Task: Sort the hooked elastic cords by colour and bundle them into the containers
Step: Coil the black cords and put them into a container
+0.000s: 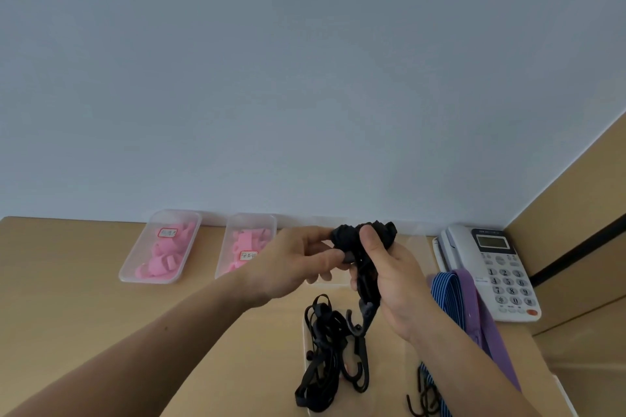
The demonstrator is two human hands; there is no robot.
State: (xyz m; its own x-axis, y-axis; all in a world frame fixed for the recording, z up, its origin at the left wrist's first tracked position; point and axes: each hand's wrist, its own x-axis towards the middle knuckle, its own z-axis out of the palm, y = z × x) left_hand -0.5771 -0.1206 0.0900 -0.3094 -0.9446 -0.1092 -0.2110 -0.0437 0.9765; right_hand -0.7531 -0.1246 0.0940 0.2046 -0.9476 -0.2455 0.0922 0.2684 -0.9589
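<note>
Black cord bundle (359,237) is held up above the bench (84,298), left of the telephone (491,271). Its middle is hidden: the right hand (389,278) has its fingers wrapped round it, and the left hand (298,264) pinches its end between thumb and fingers. One hook (359,325) hangs out below. Loose black cords (325,355) lie tangled left of and nearer than the phone, number not countable. One blue striped cord (443,294) and one purple cord (474,308) lie against the phone's left side, both cut off at the lower edge. There are two clear containers of pink pieces far left of the phone, the far container (133,254) and the nearer container (222,247), each with one red-edged label, text unreadable. Phone keys 1–9, 0 and # are legible.
</note>
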